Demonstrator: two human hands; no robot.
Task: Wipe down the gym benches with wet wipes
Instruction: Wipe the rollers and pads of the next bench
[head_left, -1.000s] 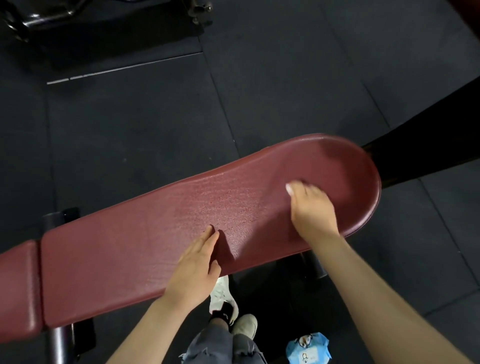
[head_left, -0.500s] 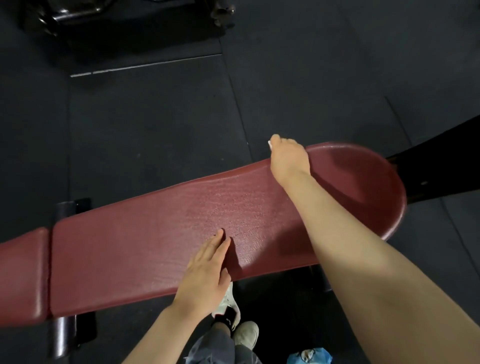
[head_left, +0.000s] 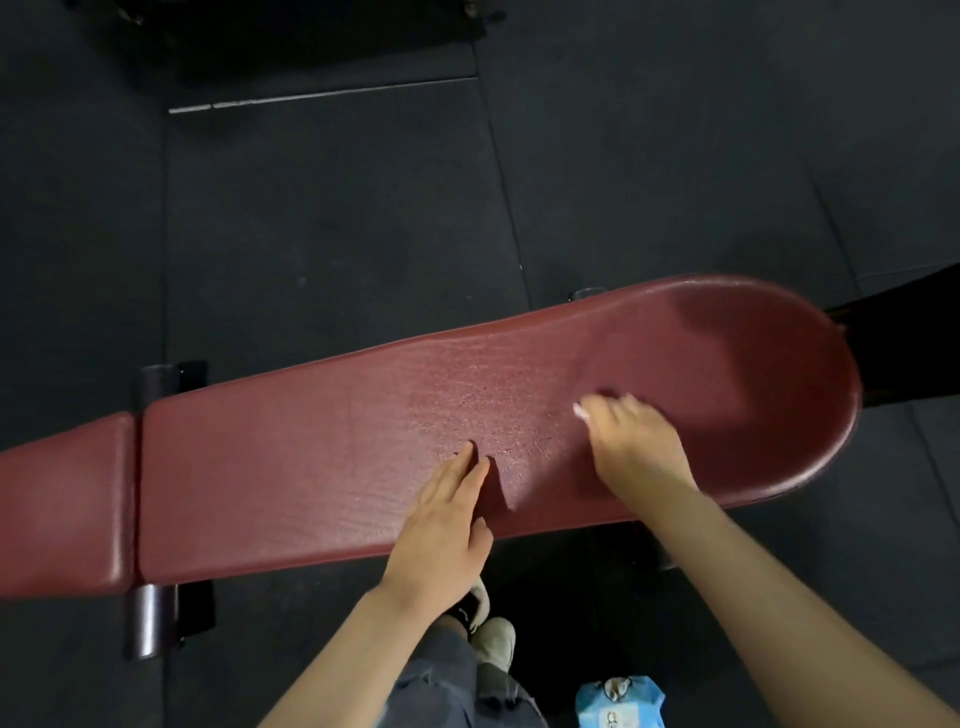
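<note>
On the long maroon padded vinyl worktop (head_left: 311, 467), the right hand (head_left: 631, 447) presses a small white wet wipe (head_left: 581, 410) under curled fingers near the rounded end; the left hand (head_left: 441, 525) lies flat, grip open, apparently bracing.

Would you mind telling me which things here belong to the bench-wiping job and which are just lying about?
Part of the job:
red bench pad
wet wipe under the right hand
left hand resting on the pad
blue wipes pack on the floor

Just lying about:
dark equipment frame at the top
</note>
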